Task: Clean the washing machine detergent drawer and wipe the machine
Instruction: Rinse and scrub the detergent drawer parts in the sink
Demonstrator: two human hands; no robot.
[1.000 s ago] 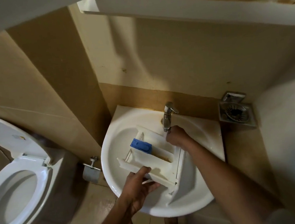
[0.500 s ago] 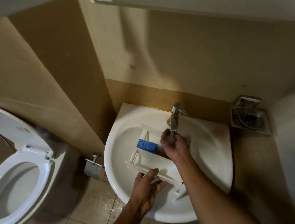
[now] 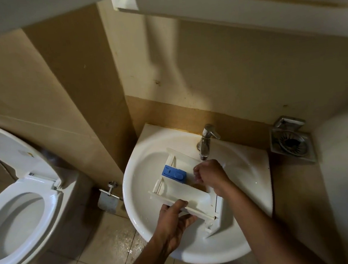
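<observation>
Two bare hands work over a white sink (image 3: 139, 183), which we see from above in a dim bathroom. The drawer (image 3: 198, 201), white plastic with open compartments, lies tilted in the basin. Its front panel faces six o'clock and its far end reaches under the tap (image 3: 206, 141), which stands at twelve o'clock on the rim. The left hand (image 3: 172, 220) comes in from six o'clock and grips the front panel, thumb on top and fingers curled beneath. The right hand (image 3: 211, 175) hovers just below the spout, over the middle compartment. Its fingers are curled inward, and we cannot tell whether they hold a cloth or brush or only rub the plastic. A blue insert (image 3: 174, 173) sits in the drawer at nine o'clock from that hand, and brown residue (image 3: 198, 186) shows in the compartment just under it. We cannot make out whether water is running. We judge the step to be rinsing and scrubbing the compartments, with the machine itself not yet wiped. To do it well, we would hold the panel firmly so the drawer cannot slide on the wet basin. We would tip the stained compartment toward the spout and work into its corners and under the blue insert, where residue tends to hide. A toilet (image 3: 8, 152) with its lid raised stands at nine o'clock of the scene.
</observation>
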